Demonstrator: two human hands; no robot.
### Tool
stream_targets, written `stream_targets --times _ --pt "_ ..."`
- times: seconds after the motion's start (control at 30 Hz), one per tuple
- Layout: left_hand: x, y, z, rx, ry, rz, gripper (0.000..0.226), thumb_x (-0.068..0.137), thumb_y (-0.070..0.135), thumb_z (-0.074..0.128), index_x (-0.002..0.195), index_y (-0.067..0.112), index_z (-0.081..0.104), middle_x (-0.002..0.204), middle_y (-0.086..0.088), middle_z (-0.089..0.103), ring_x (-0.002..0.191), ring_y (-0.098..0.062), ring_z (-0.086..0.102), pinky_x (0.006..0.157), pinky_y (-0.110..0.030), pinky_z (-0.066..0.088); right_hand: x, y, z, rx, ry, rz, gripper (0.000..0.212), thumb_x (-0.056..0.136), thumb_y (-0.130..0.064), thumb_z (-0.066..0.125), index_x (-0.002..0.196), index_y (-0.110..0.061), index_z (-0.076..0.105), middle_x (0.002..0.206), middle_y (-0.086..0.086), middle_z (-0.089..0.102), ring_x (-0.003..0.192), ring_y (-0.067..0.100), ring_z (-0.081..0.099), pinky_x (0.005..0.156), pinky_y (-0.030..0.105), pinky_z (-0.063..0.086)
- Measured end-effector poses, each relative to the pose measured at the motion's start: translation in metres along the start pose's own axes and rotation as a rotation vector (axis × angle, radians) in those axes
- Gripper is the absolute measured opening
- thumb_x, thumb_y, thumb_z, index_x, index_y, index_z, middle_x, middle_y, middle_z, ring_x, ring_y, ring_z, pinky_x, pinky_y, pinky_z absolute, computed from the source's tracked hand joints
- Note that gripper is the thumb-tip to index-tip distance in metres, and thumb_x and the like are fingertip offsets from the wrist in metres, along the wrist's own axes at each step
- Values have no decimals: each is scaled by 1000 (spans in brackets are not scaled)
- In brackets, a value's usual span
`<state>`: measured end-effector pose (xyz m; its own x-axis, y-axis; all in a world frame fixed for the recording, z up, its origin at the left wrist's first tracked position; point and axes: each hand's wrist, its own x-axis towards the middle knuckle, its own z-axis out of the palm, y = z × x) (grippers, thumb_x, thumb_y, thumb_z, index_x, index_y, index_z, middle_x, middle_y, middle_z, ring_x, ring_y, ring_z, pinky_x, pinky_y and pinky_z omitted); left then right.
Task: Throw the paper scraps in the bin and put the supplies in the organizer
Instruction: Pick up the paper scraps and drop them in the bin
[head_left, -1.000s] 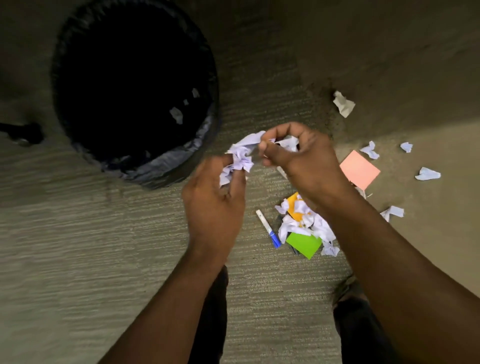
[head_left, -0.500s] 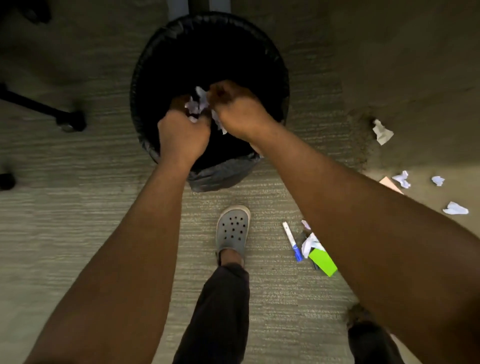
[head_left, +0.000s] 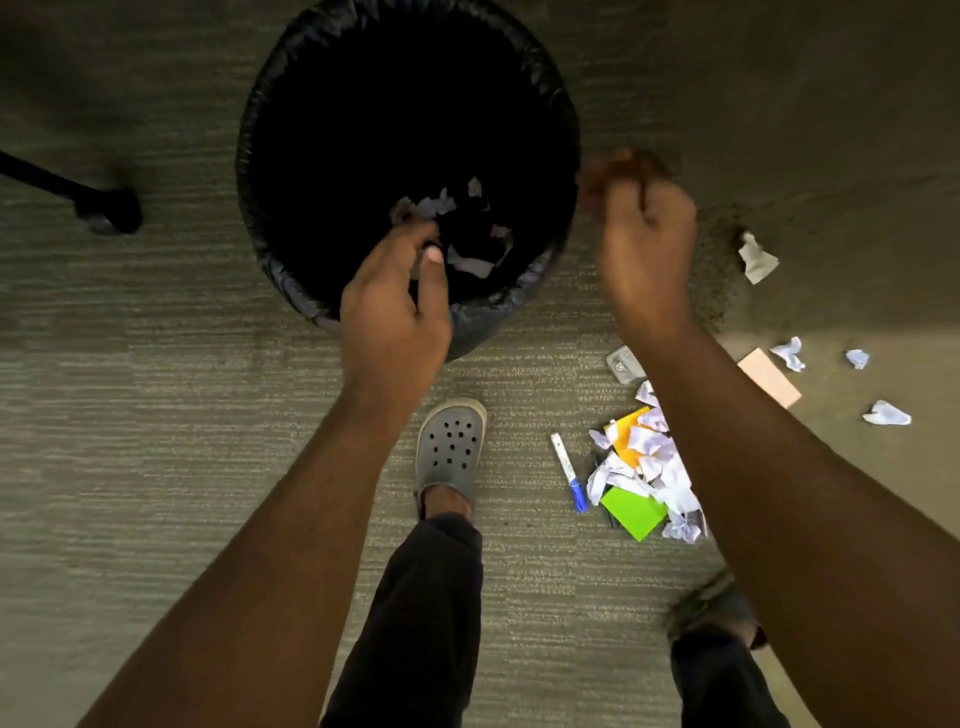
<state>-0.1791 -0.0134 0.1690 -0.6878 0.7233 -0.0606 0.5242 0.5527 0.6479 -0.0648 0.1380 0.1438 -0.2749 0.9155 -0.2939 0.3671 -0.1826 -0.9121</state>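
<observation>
Black-lined bin (head_left: 291, 104) holds white paper scraps (head_left: 470, 260) — left hand (head_left: 395, 306) above its near rim, fingers loosely curled, empty. Right hand (head_left: 644, 244) beside the rim; fingertips blurred, grip indeterminate. Marker (head_left: 569, 470) — label unreadable — lies beside the floor scrap pile (head_left: 654, 462).

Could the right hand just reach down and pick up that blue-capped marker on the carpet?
Probably yes. The marker lies bare on the carpet beside the scrap pile, nothing on top of it, and the right hand looks free, though it is blurred.
</observation>
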Motion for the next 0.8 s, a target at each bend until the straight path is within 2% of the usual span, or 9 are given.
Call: stream_targets --times 0.07,0.13,0.2,0.3,0.4,0.5,0.63,0.73,0.8 --pt "-21 10 12 -15 34 44 30 100 17 47 122 2 61 123 -9 64 117 -16 58 100 -26 46 -9 19 -22 -24 48 41 41 95 -40 43 85 -6 64 85 20 66 73 15 57 71 44 49" --pt "-43 23 27 -34 52 113 26 97 12 50 115 -1 64 118 -11 66 114 -20 60 98 -35 49 -24 38 -46 -43 60 71 33 97 -39 43 83 -17 64 84 11 68 76 15 58 72 39 48" --pt "-64 33 45 -43 20 193 23 94 9 52 110 -1 66 112 -11 68 109 -21 61 96 -37 49 -39 57 -68 -60 88 111 25 98 -36 45 85 -27 64 87 -1 70 82 12 63 76 32 49" --pt "-90 39 77 -52 -106 237 22 93 8 53 108 1 68 109 -10 69 105 -23 63 94 -37 49 -57 91 -101 -143 144 187 20 97 -30 51 88 -22 67 84 -4 70 78 3 62 73 18 46" --pt "-109 33 115 -1 -269 197 24 92 11 54 111 4 67 109 -8 69 102 -25 63 90 -38 50 -71 133 -133 -220 91 248 11 95 -21 57 94 -16 66 80 -10 65 68 -11 56 67 8 41" --pt "-123 22 154 91 -473 174 30 89 17 54 116 9 64 111 -8 67 101 -29 61 85 -41 52 -84 179 -163 -342 35 291 10 93 -16 59 98 -11 65 89 -2 68 73 -10 60 64 5 39" --pt "-134 5 203 216 -738 189 47 82 33 55 124 11 58 118 -12 59 107 -35 56 86 -43 51 -97 238 -191 -538 -72 380 27 89 -20 65 112 -8 62 112 6 68 97 21 65 74 14 36" --pt "-139 -7 236 301 -879 197 54 79 35 68 127 15 55 123 -11 51 112 -33 51 87 -45 50 -103 276 -201 -658 -143 360 45 82 -26 72 120 -6 56 124 13 58 113 31 56 90 30 40" --pt "-143 -14 255 349 -942 197 62 74 41 74 127 20 52 127 -8 46 115 -31 48 84 -44 50 -106 293 -204 -760 -221 307 61 77 -31 75 127 -9 50 133 14 48 124 33 46 94 39 42"
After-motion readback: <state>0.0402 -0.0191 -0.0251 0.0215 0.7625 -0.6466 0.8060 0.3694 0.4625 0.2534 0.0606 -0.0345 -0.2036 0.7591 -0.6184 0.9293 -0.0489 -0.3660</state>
